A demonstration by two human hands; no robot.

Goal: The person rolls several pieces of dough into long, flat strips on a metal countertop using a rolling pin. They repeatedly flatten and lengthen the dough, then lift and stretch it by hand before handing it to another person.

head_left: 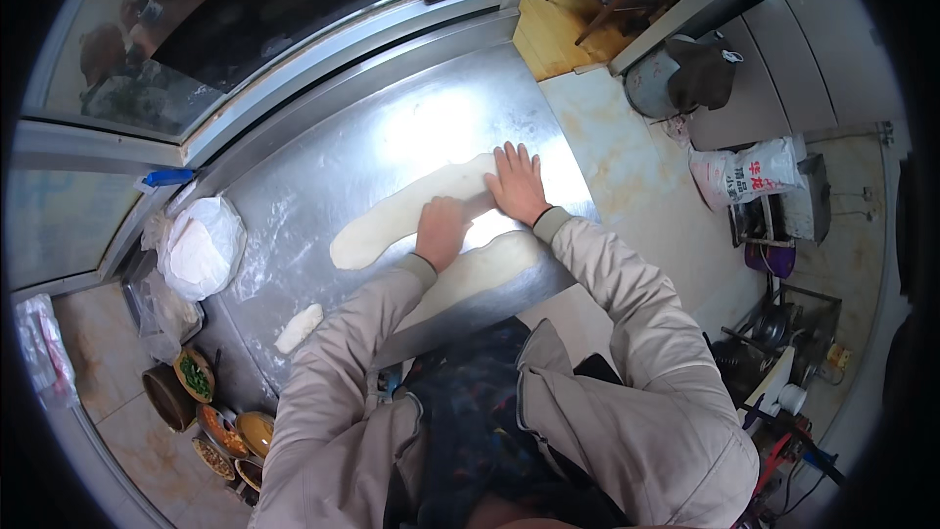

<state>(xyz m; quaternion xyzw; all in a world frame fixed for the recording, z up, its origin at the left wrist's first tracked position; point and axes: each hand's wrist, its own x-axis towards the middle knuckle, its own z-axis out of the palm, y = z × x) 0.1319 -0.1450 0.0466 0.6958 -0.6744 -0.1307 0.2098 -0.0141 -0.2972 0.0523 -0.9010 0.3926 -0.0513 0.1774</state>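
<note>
A long, flattened strip of pale dough [411, 209] lies across the steel worktop. My left hand [440, 233] is closed in a fist at its near edge, around one end of a flat blade-like tool [480, 204]; the tool's exact kind is unclear. At the strip's right end, my right hand [520, 184] lies palm down with its fingers a little apart, at the tool's other end. A second dough strip [477, 272] stretches closer to my body, partly hidden by my left forearm. One small dough piece [299, 328] sits left of that arm.
Flour dusts the steel worktop [279, 184]. A plastic-lined container of flour [203, 248] stands on the left, above bowls of chopped greens [194, 375] and red food [222, 430]. A window frame [352, 29] borders the far side. To the right are a printed sack [745, 173] and a bucket [652, 77].
</note>
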